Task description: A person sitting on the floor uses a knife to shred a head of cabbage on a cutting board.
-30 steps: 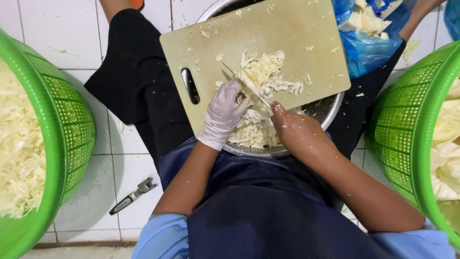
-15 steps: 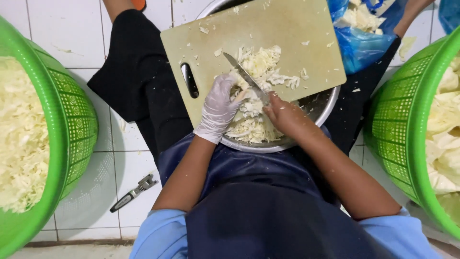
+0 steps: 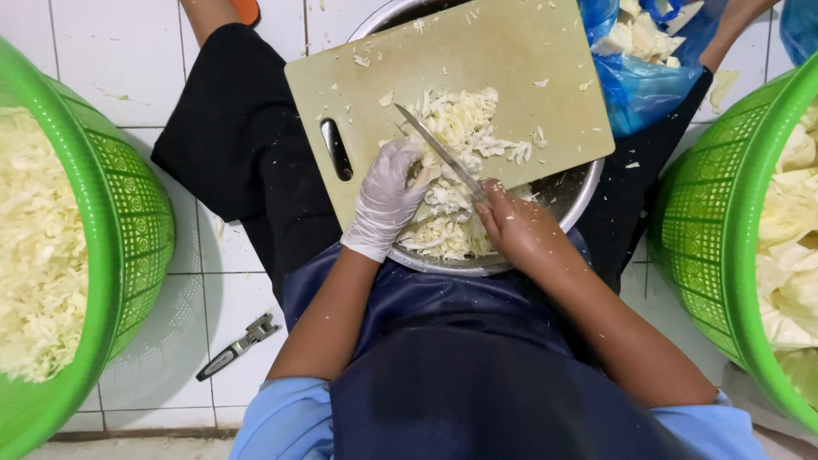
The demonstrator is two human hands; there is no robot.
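The right hand (image 3: 511,228) has its fingers clenched round the handle of a knife (image 3: 439,152), the blade lying across shredded cabbage (image 3: 456,140) on the cutting board (image 3: 477,60). The gloved left hand (image 3: 388,200) rests its loosely curled fingers on the shreds at the board's near edge. A steel bowl (image 3: 573,194) sits under the board. A blue plastic bag (image 3: 639,89) lies beyond the board's right corner. Two green baskets (image 3: 136,221) (image 3: 703,230) flank the board.

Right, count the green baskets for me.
2. One green basket sits at the left edge holding shredded cabbage; the other green basket sits at the right edge holding bigger cabbage pieces. Both are cropped; more may lie outside view.
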